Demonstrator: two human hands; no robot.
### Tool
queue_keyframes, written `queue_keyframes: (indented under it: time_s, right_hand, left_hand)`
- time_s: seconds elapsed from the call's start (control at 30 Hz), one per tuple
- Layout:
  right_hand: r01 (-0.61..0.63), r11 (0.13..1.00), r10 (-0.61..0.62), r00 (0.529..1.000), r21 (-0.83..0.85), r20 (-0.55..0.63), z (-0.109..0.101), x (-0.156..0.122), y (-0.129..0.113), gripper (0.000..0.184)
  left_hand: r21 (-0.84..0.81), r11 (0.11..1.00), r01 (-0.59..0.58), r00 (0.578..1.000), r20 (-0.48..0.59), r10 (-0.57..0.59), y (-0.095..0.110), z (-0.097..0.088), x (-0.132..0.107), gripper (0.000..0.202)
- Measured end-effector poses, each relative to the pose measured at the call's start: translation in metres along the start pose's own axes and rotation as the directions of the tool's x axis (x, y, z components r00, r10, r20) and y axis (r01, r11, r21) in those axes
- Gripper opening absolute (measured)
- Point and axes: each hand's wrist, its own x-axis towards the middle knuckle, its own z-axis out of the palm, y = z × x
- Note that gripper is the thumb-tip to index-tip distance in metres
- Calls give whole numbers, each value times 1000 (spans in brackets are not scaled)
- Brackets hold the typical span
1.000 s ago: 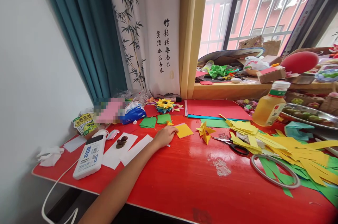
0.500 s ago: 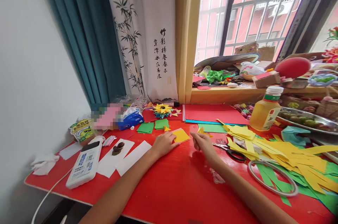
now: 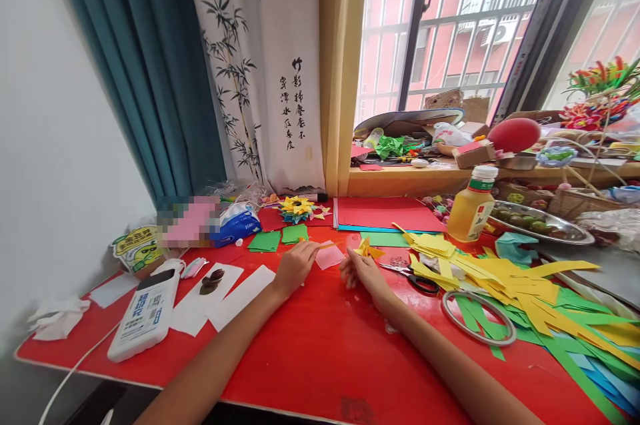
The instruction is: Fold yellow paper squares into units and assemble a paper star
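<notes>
My left hand pinches a yellow paper square at its fingertips, seen almost edge-on as a thin strip. Below it on the red table lies a pink paper square. Across from it is my right hand, with loosely bent fingers slightly apart and nothing visible in them. Just behind the right hand sit yellow folded paper pieces. Green paper squares lie beyond my left hand, near a yellow and blue folded paper ring.
Black-handled scissors, a tape roll and yellow paper strips lie on the right. A juice bottle stands behind them. White paper strips and a white power bank lie left on the red table.
The yellow square has come up off the pink one in my left hand. My right hand's fingers have loosened from a closed curl. The view has turned slightly right.
</notes>
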Motion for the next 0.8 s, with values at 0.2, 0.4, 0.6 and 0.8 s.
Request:
queue_keyframes:
  time_s: [0.2,0.4,0.6,0.8]
  right_hand:
    - [-44,969,9,990,243,144,0,-10,-13,53]
    - [37,936,-64,996,351,64,-4,-6,-5,16]
    - [6,907,-53,994,421,99,-9,7,9,18]
    - [-27,912,-68,974,410,216,-2,0,-1,36]
  left_hand:
    - [-302,953,1,998,-57,-19,19,0,-5,20]
    - [-479,877,27,1000,25,-18,22,3,-3,16]
    - [-568,804,176,979,19,-201,21,3,-1,19]
    - [-621,738,265,958,82,-275,14,10,-1,22]
